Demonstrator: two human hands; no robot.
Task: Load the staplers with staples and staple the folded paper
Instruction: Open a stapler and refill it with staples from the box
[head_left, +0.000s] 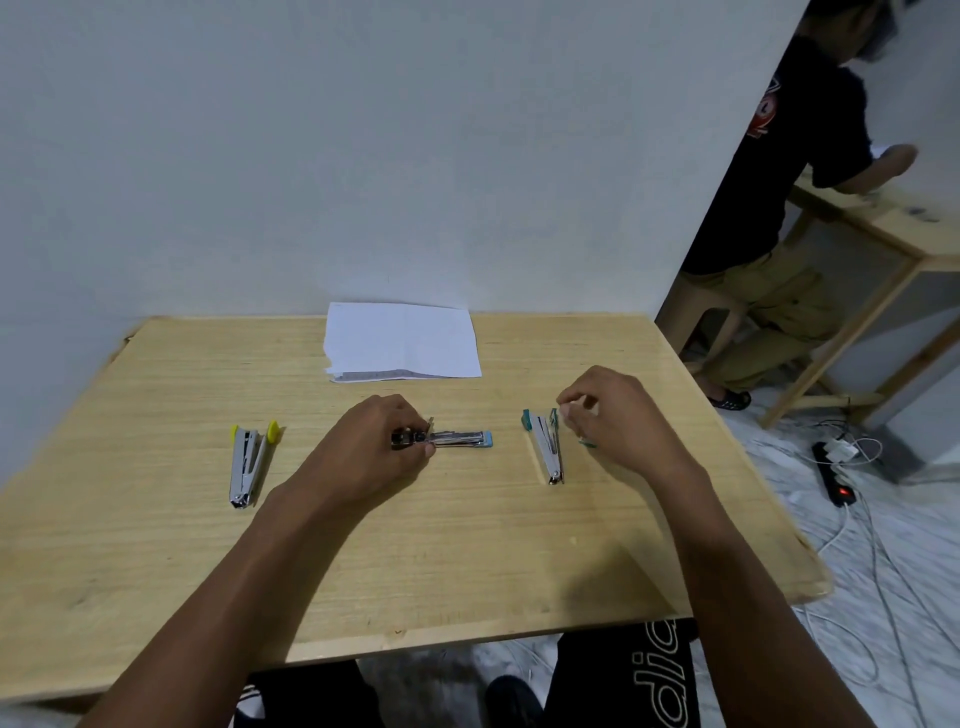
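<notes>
Three small metal staplers lie on the wooden table (156, 571). The yellow-tipped stapler (249, 462) rests open at the left, untouched. The blue-tipped stapler (457, 439) lies sideways in the middle, and my left hand (374, 447) grips its near end. The teal-tipped stapler (545, 447) lies open at the right. My right hand (613, 421) hovers just right of it, fingertips pinched together on something small and pale that I cannot make out. The folded white paper (402, 340) lies flat at the table's far edge against the wall.
A white wall stands right behind the table. At the right, another person sits on a stool at a second wooden table (893, 223). A power strip (836, 478) and loose cables lie on the floor right of my table.
</notes>
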